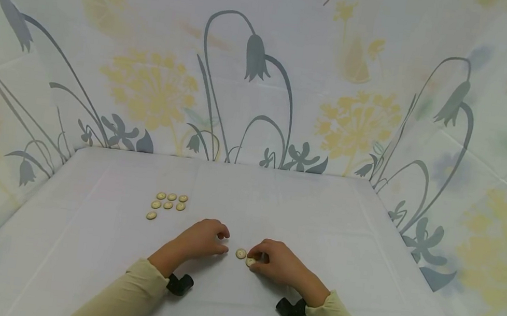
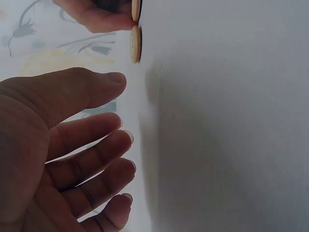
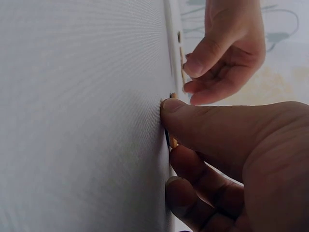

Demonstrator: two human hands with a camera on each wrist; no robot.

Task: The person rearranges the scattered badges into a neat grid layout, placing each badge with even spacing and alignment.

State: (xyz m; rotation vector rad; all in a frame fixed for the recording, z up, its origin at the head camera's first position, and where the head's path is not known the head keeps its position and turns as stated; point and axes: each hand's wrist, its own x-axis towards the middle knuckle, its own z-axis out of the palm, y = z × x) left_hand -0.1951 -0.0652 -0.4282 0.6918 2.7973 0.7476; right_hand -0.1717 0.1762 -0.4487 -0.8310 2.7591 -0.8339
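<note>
Near the front middle of the table, my right hand pinches a round pale wooden disc by its edge, between thumb and fingers. Low at the tabletop, the right wrist view shows that disc mostly hidden behind the thumb. Just left of it lies a second wooden disc, with a small mark on its face. My left hand is held to the left of this second disc, apart from it. Its fingers are relaxed and slightly bent, with nothing between them in the left wrist view.
Several similar wooden discs lie flat farther back on the left, in two short rows with a single disc in front. A white cloth covers the table. A flower-printed curtain rises along the back and sides.
</note>
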